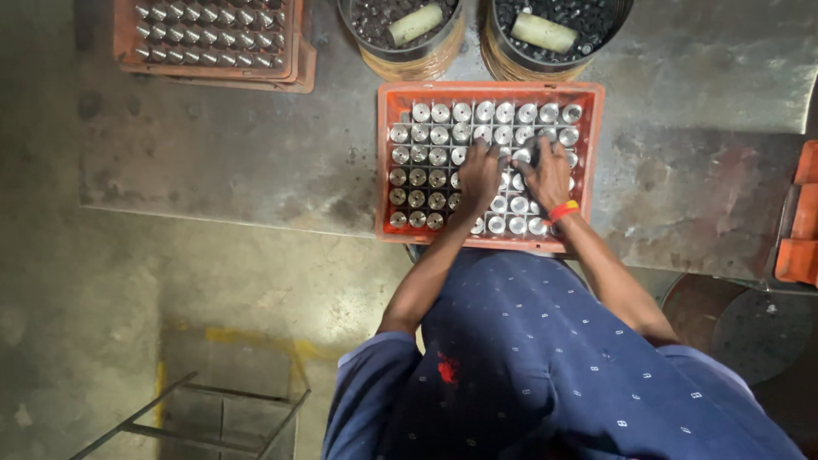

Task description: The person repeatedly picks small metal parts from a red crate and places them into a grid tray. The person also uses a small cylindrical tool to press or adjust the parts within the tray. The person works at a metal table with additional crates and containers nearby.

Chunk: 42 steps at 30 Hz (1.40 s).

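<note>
— How full is that crate [385,162] under your hands?

— Nearly full, I'd judge. Shiny metal cylinders [430,145] stand upright in rows across it, beyond my fingers and out past my left hand [479,175]. What lies directly beneath my palms I can't see, so there may be open slots there.

— What are your hands doing?

— Both rest palm-down on the middle rows, side by side and almost touching. My left hand has its fingers spread over the tops of the pieces. My right hand [545,173], with a red band at its wrist, has its fingers curled around one or two cylinders; whether it truly grips one I cannot tell.

— And what's left to draw from?

— Just beyond the crate, ahead of my fingertips, sit two round bins [400,47] of dark small parts, each with a pale roll lying on top. Far off past my left hand is a second orange tray [294,72], already filled with similar pieces.
</note>
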Each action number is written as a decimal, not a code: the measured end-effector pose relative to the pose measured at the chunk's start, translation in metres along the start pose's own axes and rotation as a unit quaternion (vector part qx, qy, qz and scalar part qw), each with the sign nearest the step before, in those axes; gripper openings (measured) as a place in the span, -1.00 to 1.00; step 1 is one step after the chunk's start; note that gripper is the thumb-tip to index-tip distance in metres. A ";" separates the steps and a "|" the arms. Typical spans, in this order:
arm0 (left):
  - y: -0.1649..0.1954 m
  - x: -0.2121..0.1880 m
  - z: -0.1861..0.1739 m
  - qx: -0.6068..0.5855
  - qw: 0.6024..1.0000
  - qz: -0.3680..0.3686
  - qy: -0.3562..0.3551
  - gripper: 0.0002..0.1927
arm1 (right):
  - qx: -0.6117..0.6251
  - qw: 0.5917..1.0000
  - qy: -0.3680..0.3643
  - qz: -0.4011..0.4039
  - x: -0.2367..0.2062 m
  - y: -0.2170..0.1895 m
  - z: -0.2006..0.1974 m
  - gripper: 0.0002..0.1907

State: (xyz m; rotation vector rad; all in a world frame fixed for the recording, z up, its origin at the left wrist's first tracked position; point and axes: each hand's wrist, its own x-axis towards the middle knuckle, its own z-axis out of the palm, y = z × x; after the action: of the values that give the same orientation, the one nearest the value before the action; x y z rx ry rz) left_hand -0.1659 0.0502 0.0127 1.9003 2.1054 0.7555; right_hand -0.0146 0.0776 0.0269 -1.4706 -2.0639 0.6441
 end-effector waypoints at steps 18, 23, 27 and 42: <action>-0.024 -0.045 0.002 -0.080 0.993 0.077 0.046 -0.53 | -0.034 0.998 -0.038 -0.031 -0.041 0.001 -0.026 -0.47; -0.024 -0.054 0.005 -0.208 0.976 0.056 0.035 -0.52 | 0.047 0.996 0.051 -0.052 -0.048 0.009 -0.025 -0.71; -0.016 -0.062 0.006 -0.061 0.998 -0.021 0.014 -0.64 | -0.044 0.998 -0.036 0.028 -0.051 0.004 -0.007 -0.47; -0.024 -0.047 -0.010 -0.627 0.751 -0.200 -0.062 -0.42 | 0.641 0.726 0.010 0.249 -0.040 0.012 -0.048 -0.45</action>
State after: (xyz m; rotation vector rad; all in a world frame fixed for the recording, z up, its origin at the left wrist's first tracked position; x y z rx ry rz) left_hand -0.1845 0.0011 0.0004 0.6839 1.1639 1.3549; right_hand 0.0361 0.0473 0.0501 -1.0216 -0.6409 1.7540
